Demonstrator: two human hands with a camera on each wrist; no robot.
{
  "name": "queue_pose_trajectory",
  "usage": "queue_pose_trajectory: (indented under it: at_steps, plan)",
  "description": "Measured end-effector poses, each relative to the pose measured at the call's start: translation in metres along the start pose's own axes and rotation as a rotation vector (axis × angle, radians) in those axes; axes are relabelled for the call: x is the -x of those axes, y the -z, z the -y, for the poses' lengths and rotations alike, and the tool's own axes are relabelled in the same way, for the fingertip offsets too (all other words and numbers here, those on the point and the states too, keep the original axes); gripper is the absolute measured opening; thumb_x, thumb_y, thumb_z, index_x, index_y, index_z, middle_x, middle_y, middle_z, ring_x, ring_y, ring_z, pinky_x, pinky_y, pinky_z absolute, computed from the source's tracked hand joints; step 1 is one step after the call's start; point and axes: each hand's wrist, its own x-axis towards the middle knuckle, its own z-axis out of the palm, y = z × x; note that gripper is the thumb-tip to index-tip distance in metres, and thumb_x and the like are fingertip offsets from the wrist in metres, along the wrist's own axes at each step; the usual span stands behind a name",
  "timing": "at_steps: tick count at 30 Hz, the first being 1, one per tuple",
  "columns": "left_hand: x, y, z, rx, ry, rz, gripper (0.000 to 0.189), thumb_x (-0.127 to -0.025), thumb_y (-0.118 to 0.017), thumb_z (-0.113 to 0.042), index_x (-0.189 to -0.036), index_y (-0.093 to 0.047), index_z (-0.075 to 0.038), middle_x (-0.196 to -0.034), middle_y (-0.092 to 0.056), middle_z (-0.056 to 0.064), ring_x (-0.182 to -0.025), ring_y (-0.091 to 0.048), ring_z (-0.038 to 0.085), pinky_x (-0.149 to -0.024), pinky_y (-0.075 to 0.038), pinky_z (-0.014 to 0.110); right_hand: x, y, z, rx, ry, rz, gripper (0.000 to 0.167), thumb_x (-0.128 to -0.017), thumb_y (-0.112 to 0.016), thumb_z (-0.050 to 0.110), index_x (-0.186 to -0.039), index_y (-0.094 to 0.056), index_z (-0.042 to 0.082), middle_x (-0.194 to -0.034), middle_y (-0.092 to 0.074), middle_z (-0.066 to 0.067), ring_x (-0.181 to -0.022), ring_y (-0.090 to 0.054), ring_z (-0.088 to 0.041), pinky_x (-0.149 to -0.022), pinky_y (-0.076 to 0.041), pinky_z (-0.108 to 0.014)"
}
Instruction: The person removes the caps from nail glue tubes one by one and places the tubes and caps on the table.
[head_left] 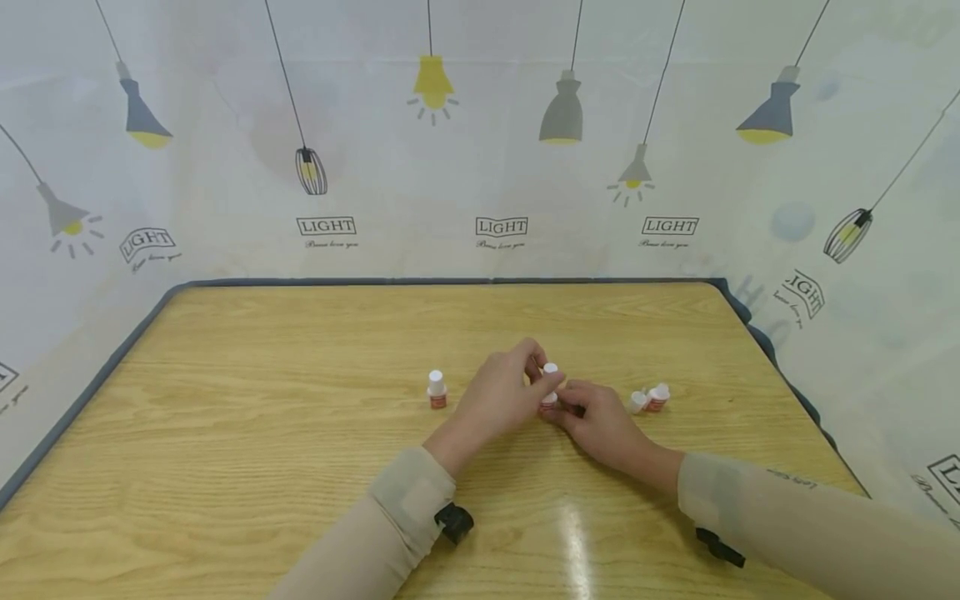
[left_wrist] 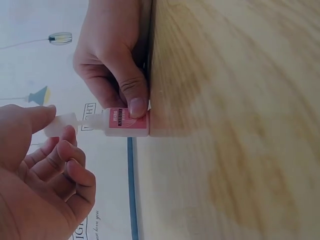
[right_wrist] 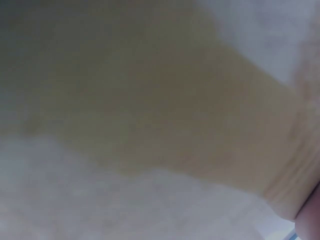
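A small white bottle (left_wrist: pixel 127 125) with a pink-red label stands on the wooden table, and my right hand (head_left: pixel 603 421) grips its lower body between thumb and fingers. My left hand (head_left: pixel 498 392) pinches the bottle's white cap (left_wrist: pixel 61 125) between thumb and finger. In the left wrist view the cap sits just above the bottle, with the thin nozzle (left_wrist: pixel 87 121) showing between them. The right hand (left_wrist: pixel 112 55) covers part of the label there. The right wrist view is blurred and mostly filled by a beige sleeve (right_wrist: pixel 165 100); no bottle can be made out in it.
Left of my hands stands a capped bottle (head_left: pixel 437 392) of the same kind. To the right is another such bottle (head_left: pixel 657 399), with a loose-looking white cap (head_left: pixel 637 402) beside it. A lamp-printed sheet (head_left: pixel 390 183) encloses the far and side edges of the table (head_left: pixel 262 467).
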Motion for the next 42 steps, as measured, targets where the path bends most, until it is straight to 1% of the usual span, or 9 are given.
queue_pose_trajectory:
  at_steps: [5,10,17,22,27,30,35,39,42]
  plan:
    - [0.001,0.005,-0.003,0.034,-0.015,-0.026,0.027,-0.105,-0.067,-0.043,-0.110,-0.061,-0.017,-0.097,-0.072,-0.001,-0.065,-0.054,0.012,-0.061,-0.045,0.026,0.000,0.001,0.000,-0.008,-0.017,0.005,0.009,-0.094,-0.082,0.013,-0.102,-0.084,0.014,-0.073,-0.054,0.009,-0.067,-0.046,-0.003,-0.063,-0.043,-0.021]
    - [0.000,0.009,-0.003,0.057,-0.016,-0.050,0.026,-0.106,-0.066,-0.041,-0.110,-0.063,-0.016,-0.100,-0.074,0.000,-0.074,-0.059,0.014,-0.067,-0.048,0.027,0.000,0.001,0.001,-0.003,-0.030,0.008,0.005,-0.094,-0.082,0.014,-0.099,-0.084,0.014,-0.073,-0.051,0.009,-0.066,-0.044,-0.003,-0.062,-0.042,-0.021]
    - [-0.001,0.014,0.003,0.090,-0.018,-0.159,0.023,-0.102,-0.068,-0.039,-0.105,-0.066,-0.016,-0.095,-0.077,-0.002,-0.080,-0.067,0.012,-0.071,-0.054,0.028,-0.001,0.000,0.001,-0.003,-0.034,0.003,0.006,-0.094,-0.082,0.014,-0.089,-0.080,0.015,-0.071,-0.048,0.009,-0.066,-0.043,-0.003,-0.061,-0.040,-0.021]
    - [0.000,0.020,0.007,0.176,0.011,-0.213,0.015,-0.093,-0.073,-0.028,-0.098,-0.064,-0.017,-0.090,-0.077,-0.001,-0.080,-0.068,0.013,-0.071,-0.055,0.028,-0.001,0.000,0.002,0.003,-0.041,0.000,0.014,-0.093,-0.083,0.013,-0.082,-0.075,0.018,-0.070,-0.046,0.008,-0.065,-0.042,-0.004,-0.061,-0.039,-0.022]
    - [0.002,0.022,0.011,0.219,0.024,-0.216,0.014,-0.090,-0.074,-0.024,-0.097,-0.065,-0.016,-0.096,-0.078,0.000,-0.081,-0.069,0.014,-0.071,-0.055,0.029,-0.001,-0.001,0.003,0.004,-0.051,0.006,0.011,-0.093,-0.082,0.012,-0.084,-0.077,0.016,-0.071,-0.047,0.007,-0.065,-0.042,-0.003,-0.061,-0.039,-0.021]
    - [0.002,0.022,0.012,0.204,0.024,-0.216,0.013,-0.091,-0.075,-0.025,-0.096,-0.066,-0.016,-0.099,-0.078,0.001,-0.082,-0.068,0.014,-0.071,-0.055,0.029,0.000,-0.001,0.004,0.001,-0.041,0.000,0.007,-0.094,-0.082,0.012,-0.088,-0.080,0.013,-0.071,-0.049,0.006,-0.066,-0.042,-0.003,-0.060,-0.040,-0.021]
    - [0.001,0.020,0.014,0.174,0.026,-0.210,0.015,-0.093,-0.081,-0.026,-0.091,-0.071,-0.016,-0.101,-0.077,0.002,-0.082,-0.069,0.014,-0.067,-0.054,0.027,0.000,-0.001,0.004,0.005,-0.025,-0.004,0.006,-0.095,-0.081,0.013,-0.089,-0.080,0.011,-0.072,-0.050,0.006,-0.067,-0.043,-0.002,-0.061,-0.041,-0.021]
    - [0.001,0.020,0.017,0.172,0.057,-0.191,0.017,-0.092,-0.085,-0.028,-0.087,-0.073,-0.017,-0.102,-0.076,0.002,-0.080,-0.066,0.013,-0.064,-0.052,0.027,0.000,-0.001,0.002,0.005,-0.030,0.002,0.002,-0.094,-0.081,0.012,-0.093,-0.082,0.011,-0.073,-0.053,0.007,-0.067,-0.045,-0.002,-0.062,-0.043,-0.021]
    - [0.000,0.019,0.020,0.185,0.076,-0.182,0.020,-0.091,-0.086,-0.029,-0.083,-0.073,-0.017,-0.100,-0.076,0.001,-0.077,-0.064,0.013,-0.062,-0.051,0.027,0.000,0.000,0.003,0.005,-0.039,0.008,0.004,-0.093,-0.082,0.011,-0.097,-0.084,0.012,-0.074,-0.055,0.007,-0.068,-0.046,-0.003,-0.062,-0.044,-0.021]
